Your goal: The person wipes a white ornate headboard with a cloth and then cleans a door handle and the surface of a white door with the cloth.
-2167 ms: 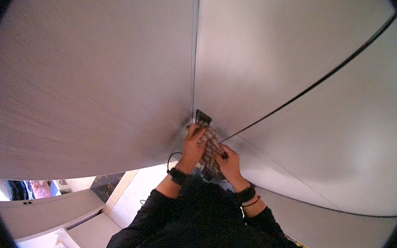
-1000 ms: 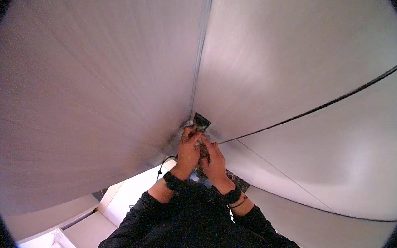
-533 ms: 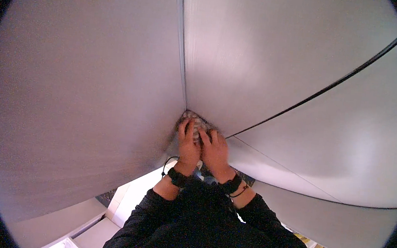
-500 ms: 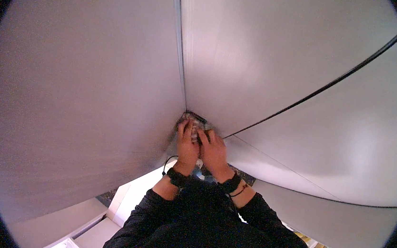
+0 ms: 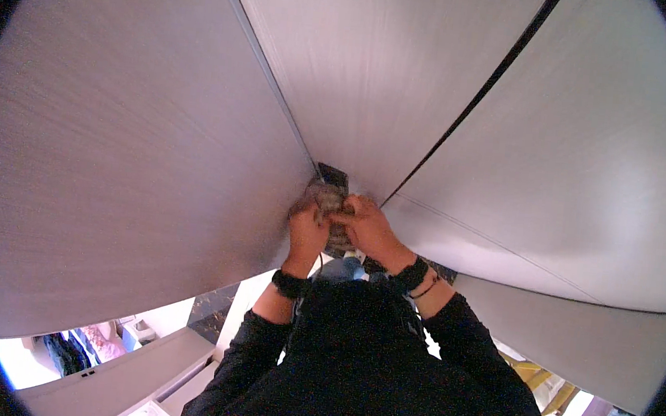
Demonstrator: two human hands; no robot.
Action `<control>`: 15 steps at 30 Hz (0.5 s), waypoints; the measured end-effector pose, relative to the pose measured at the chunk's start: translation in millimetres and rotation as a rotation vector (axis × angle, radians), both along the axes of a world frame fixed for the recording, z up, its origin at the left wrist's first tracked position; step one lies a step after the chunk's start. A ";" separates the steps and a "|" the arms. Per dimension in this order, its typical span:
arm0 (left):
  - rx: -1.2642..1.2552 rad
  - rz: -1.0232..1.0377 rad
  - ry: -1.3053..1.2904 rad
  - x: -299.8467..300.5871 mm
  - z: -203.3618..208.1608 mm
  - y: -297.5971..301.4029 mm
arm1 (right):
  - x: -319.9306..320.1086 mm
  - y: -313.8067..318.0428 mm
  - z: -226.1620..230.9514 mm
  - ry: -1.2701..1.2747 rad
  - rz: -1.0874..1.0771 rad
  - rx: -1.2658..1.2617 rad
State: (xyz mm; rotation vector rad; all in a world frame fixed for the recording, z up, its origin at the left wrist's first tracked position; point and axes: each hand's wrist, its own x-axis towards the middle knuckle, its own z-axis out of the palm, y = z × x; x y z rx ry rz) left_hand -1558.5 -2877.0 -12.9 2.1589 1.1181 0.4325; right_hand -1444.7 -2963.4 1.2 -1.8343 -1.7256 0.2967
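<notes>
A small grey-brown bundle (image 5: 330, 196) with a mottled, cloth-like surface is between my two hands, in front of my chest. Its exact kind is hard to make out. My left hand (image 5: 310, 226) grips its left side with bent fingers. From the right, my right hand (image 5: 369, 226) pinches it, its fingertips close to those of the left. Part of the bundle is hidden behind the fingers. Just beyond it, a small black rectangular piece (image 5: 334, 176) shows where the pale panels meet.
Large pale panels rise on the left (image 5: 139, 141) and right (image 5: 577, 175), with a dark seam (image 5: 480, 94) running between two of them. An open drawer (image 5: 187, 390) is low on the left, near hanging clothes (image 5: 66, 355). Yellowish items (image 5: 559, 394) lie low on the right.
The view has tilted, bringing more drawer and clothes into sight. My hands have shifted on the bundle; the right wrist has moved outward, and more of the black piece shows.
</notes>
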 end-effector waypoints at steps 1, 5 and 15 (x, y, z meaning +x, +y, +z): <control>-0.148 -0.015 0.088 -3.4 -1.7 -5.6 | 7.2 -2.1 4.5 -0.044 0.054 0.027; -0.221 -0.206 -0.097 -40.7 -65.0 -36.3 | 6.6 -21.2 1.2 -0.165 0.247 -0.074; -1.078 -0.074 -0.592 -21.1 21.0 -11.3 | 22.2 -40.5 7.2 0.291 0.041 -0.074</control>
